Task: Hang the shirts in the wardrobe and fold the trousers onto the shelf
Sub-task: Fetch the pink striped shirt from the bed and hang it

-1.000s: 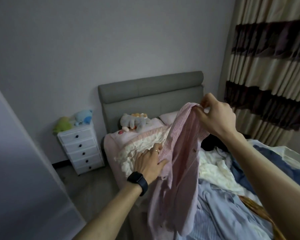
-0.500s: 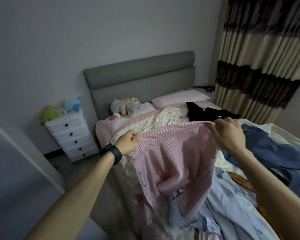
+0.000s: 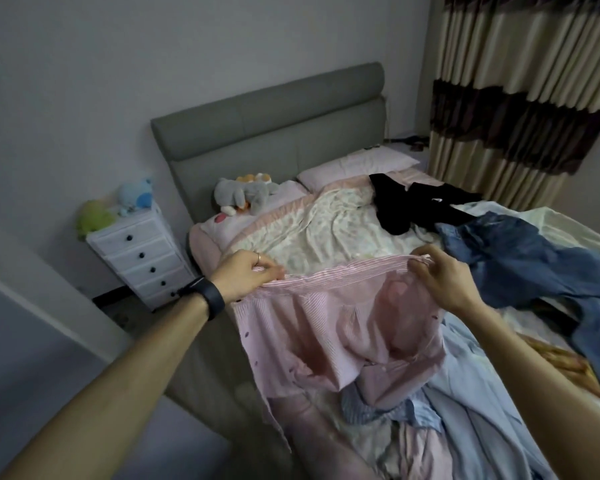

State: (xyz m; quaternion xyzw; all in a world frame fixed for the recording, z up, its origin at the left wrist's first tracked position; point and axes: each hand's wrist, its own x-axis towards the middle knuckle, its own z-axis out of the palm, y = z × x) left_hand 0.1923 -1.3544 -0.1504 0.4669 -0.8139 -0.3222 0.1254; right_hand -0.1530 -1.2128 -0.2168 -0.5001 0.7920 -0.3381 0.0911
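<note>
above the lower-right clothes pile (image 3: pixel 465 410), the pink striped shirt (image 3: pixel 343 327) hangs mid-frame, its top edge pinched by the left hand (image 3: pixel 246 275) and right hand (image 3: pixel 440 278). light and limp, it seems best held at the shoulders.

The shirt (image 3: pixel 343 323) hangs over the near part of the bed (image 3: pixel 326 220), the left hand (image 3: pixel 246 275) pinching its upper left edge, the right hand (image 3: pixel 440 275) its upper right. A heap of clothes (image 3: pixel 465 410) lies beneath it, nearer and to the right. Jeans (image 3: pixel 520 261) lie right of the hands, another garment (image 3: pixel 413 202) farther back, before the pillow (image 3: pixel 357 164). A plush toy (image 3: pixel 243 195) sits far left against the headboard (image 3: pixel 267 119). A chest of drawers (image 3: pixel 142 258) stands left of the bed; the curtain (image 3: pixel 520 98) hangs far right.
</note>
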